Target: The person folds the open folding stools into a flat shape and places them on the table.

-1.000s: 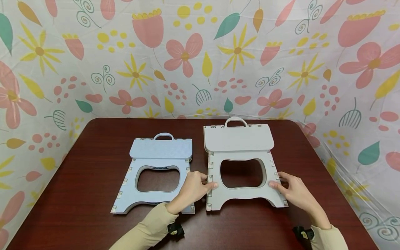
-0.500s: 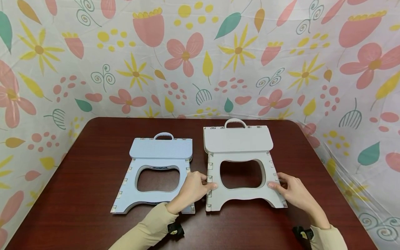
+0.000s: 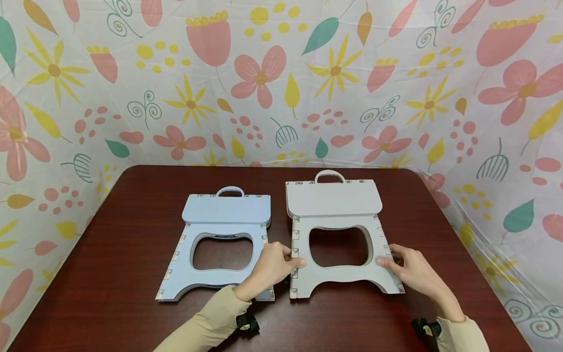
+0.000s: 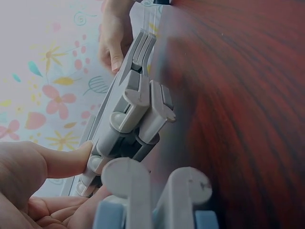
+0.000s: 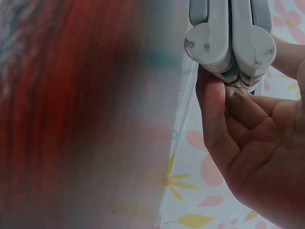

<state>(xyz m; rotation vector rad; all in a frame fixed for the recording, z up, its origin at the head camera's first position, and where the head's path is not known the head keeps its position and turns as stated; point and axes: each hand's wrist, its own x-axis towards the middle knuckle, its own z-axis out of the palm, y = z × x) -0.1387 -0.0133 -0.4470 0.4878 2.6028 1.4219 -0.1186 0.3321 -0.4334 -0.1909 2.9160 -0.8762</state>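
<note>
A white folding step stool (image 3: 334,198), folded flat with its handle at the far end, is held between both hands. My left hand (image 3: 272,264) pinches its left leg edge, thumb on top and fingers underneath. On the opposite edge my right hand (image 3: 415,270) grips the right leg the same way, its curled fingers (image 5: 214,129) under the leg in the right wrist view. Just left of it lies a smaller light blue folding step stool (image 3: 226,209), also folded flat, partly covered by my left hand and forearm. The left wrist view shows the white stool's hinged side (image 4: 126,109) edge-on, close over the table.
Both stools are on a dark red-brown wooden table (image 3: 132,220). A floral curtain (image 3: 264,98) hangs behind the table and along its sides. The two stools stand a narrow gap apart.
The far end of the white stool has dropped slightly and come a little toward me. Both hands keep their hold, and the blue stool has not moved.
</note>
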